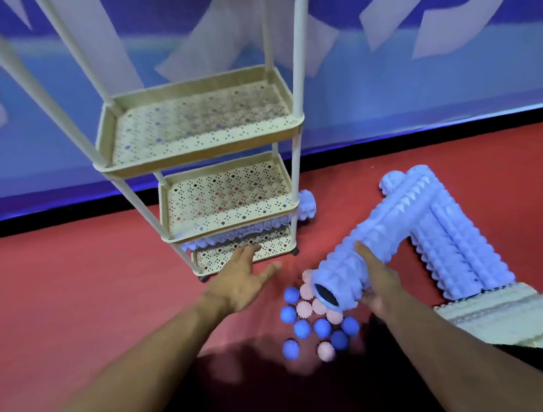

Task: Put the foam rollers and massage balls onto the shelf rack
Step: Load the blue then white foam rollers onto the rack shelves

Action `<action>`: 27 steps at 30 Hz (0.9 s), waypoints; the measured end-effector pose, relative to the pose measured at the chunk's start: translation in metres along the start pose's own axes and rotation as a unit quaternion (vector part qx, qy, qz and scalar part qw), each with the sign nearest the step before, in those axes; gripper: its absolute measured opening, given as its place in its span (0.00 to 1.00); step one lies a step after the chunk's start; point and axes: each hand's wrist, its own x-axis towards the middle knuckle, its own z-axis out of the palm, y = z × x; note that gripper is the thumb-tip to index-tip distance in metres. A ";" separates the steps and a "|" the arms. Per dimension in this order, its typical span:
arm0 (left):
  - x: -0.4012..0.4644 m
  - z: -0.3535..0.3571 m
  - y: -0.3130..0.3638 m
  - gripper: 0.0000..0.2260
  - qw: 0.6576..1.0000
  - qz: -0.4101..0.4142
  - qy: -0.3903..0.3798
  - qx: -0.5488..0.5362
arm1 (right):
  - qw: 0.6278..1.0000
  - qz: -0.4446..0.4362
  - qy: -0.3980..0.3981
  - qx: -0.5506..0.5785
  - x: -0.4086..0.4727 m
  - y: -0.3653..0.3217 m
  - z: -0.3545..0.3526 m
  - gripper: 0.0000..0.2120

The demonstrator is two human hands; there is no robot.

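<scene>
My right hand (375,282) reaches forward, fingers and thumb wrapped round the near end of a spiked foam roller (393,238) that angles up and away to the right. My left hand (242,281) stretches out with loose, straight fingers, holding nothing, near the bottom tray of the shelf rack (201,161). Blue and pink massage balls (318,322) lie on the red floor (75,286) between my hands, just under the roller's end. More rollers (462,255) lie on the right

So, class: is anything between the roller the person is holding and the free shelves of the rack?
Nothing visible blocks it. The right hand grips the foam roller above the massage balls; the rack's top and middle shelves are bare. The left hand hovers open near the lowest shelf, which already holds a roller.
</scene>
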 end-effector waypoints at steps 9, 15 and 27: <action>-0.178 -0.001 0.096 0.18 0.916 -0.009 0.068 -0.394 | 0.958 -0.045 -0.230 0.166 -0.205 -0.005 0.016 0.31; -0.248 0.000 0.117 0.17 0.835 0.044 0.213 -0.506 | 0.945 -0.075 -0.277 0.154 -0.292 0.000 0.018 0.28; -0.341 -0.039 0.089 0.26 0.788 0.097 0.347 -0.499 | 0.952 -0.210 -0.204 0.088 -0.358 -0.037 -0.023 0.43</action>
